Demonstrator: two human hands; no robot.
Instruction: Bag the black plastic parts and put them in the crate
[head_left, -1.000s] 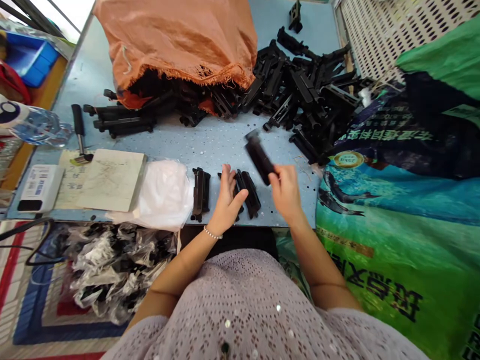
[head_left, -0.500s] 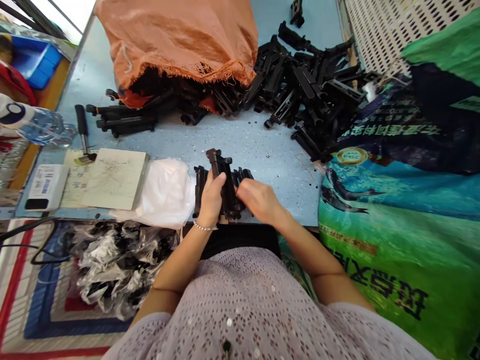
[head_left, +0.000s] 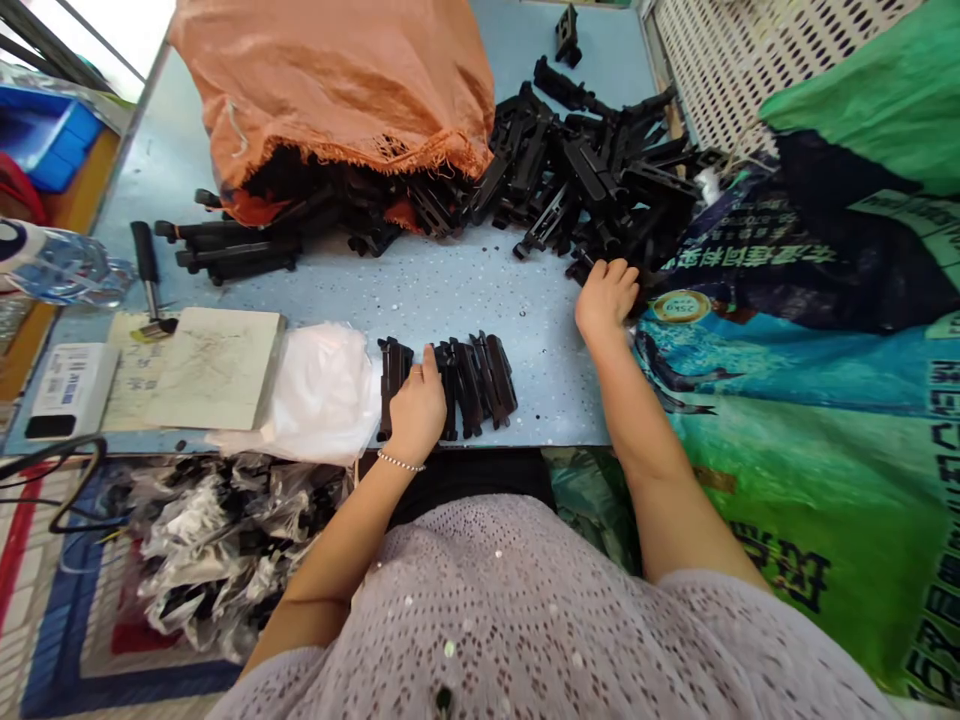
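Observation:
Near the table's front edge several long black hinge-like parts (head_left: pixel 491 380) lie side by side in a row. My left hand (head_left: pixel 418 408), a beaded bracelet at its wrist, is over the left portion of this row. Its fingers curl around one black part, which the hand largely hides. Stretched out to the right, my right hand (head_left: pixel 606 298) has its bent fingers on a black part (head_left: pixel 579 266) at the near edge of a loose pile (head_left: pixel 592 170). The fingertips there are partly hidden.
An orange woven sack (head_left: pixel 337 80) spills black parts at the back. Left are clear plastic bags (head_left: pixel 322 385), a pale block (head_left: pixel 214 365), a hammer-like tool (head_left: pixel 146 270) and a bottle (head_left: pixel 67 265). A printed green-blue sack (head_left: pixel 787 370) borders the right side; a crate (head_left: pixel 135 680) stands below left.
The black part held upright in my left hand has been lowered into the row. My right hand has left the row and moved right and away from me to the pile.

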